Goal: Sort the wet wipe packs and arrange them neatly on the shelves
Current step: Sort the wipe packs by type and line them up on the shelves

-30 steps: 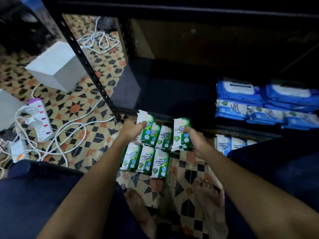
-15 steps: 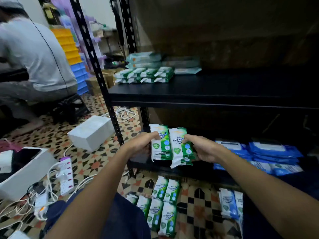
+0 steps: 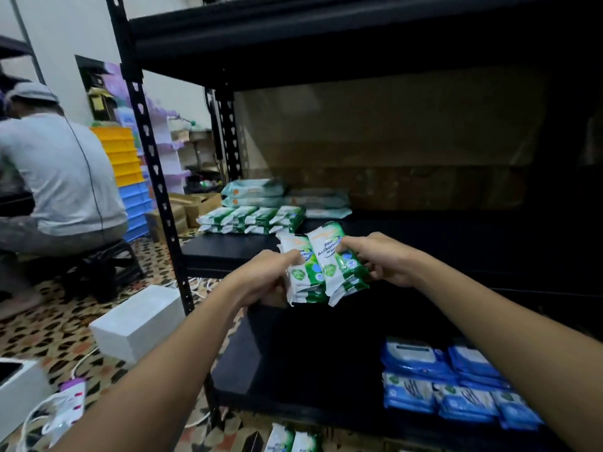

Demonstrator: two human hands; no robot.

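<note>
Green-and-white stock, centre-left: pine antibacterial wipe packs [image 3: 257, 219] already stacked on the middle shelf [image 3: 424, 243], left end.
Left hand [image 3: 261, 275]: grip clamped on the left held pack [image 3: 301, 272], thumb on top.
Right hand [image 3: 381, 259]: grip pinched round the right held pack [image 3: 339, 259], touching its neighbour.
Position: both held just in front of the shelf edge, centre frame.
Doing it well: probably square the pair, labels up, and set them beside the matching stack.
Lower right: blue packs [image 3: 456, 386] on the bottom shelf.

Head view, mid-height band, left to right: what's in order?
Seated person → yellow bins → shelf upright → left hand → held green wipe packs → right hand.
</note>
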